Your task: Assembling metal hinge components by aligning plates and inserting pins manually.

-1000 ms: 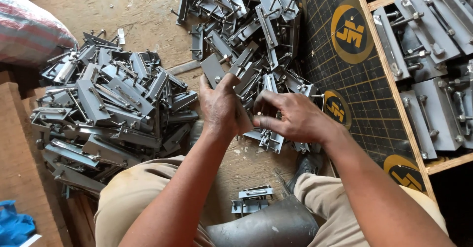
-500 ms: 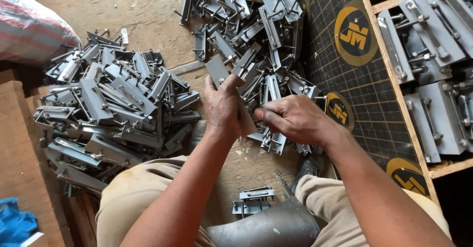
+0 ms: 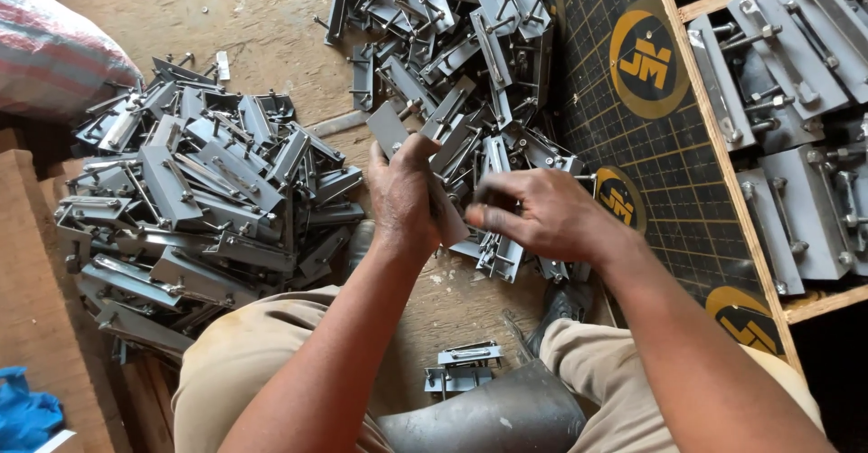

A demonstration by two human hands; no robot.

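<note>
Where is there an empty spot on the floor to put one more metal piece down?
Bare floor shows at the top, between the striped sack and the upper pile. A smaller patch lies between the knees. The left pile is crowded, and so is the wooden tray.

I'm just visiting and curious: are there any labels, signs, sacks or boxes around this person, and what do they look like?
Dark mat, right of the hands: black with a fine yellow grid.
Round emblems on the mat: yellow rings with yellow lettering; four show.
Striped sack, top left: bulging, woven, red, white and blue stripes.
Wooden tray, far right: pale frame holding grey metal parts.
No screens in view.
</note>
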